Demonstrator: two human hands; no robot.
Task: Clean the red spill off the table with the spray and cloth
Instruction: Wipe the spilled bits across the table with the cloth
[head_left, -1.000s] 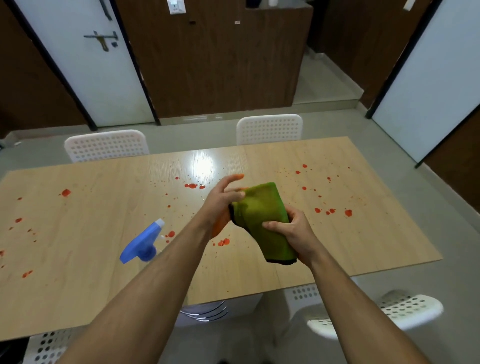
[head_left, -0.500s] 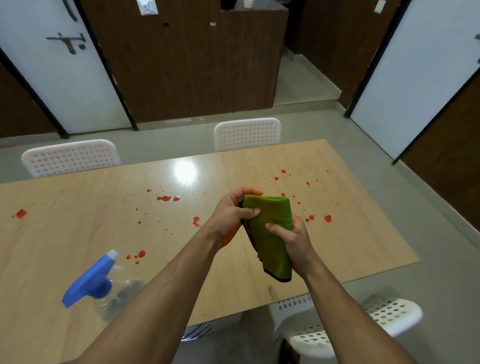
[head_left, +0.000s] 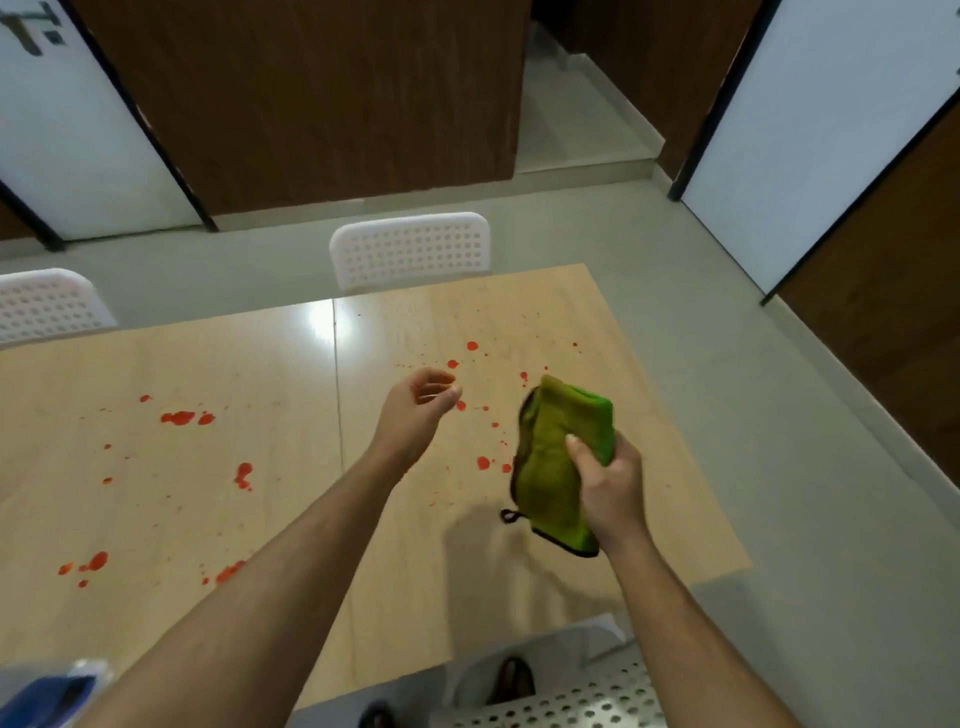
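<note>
left hand (head_left: 421, 410) has let go and hangs loosely curled, right hand (head_left: 608, 483) grips the folded cloth (head_left: 550, 467) upright, red splatter (head_left: 483, 462) on the surface just beyond-left, so right's nearer.

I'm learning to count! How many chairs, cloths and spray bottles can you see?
White perforated plastic chairs: 3
Folded green cloth: 1
Blue-topped spray bottle: 1
Total: 5
</note>
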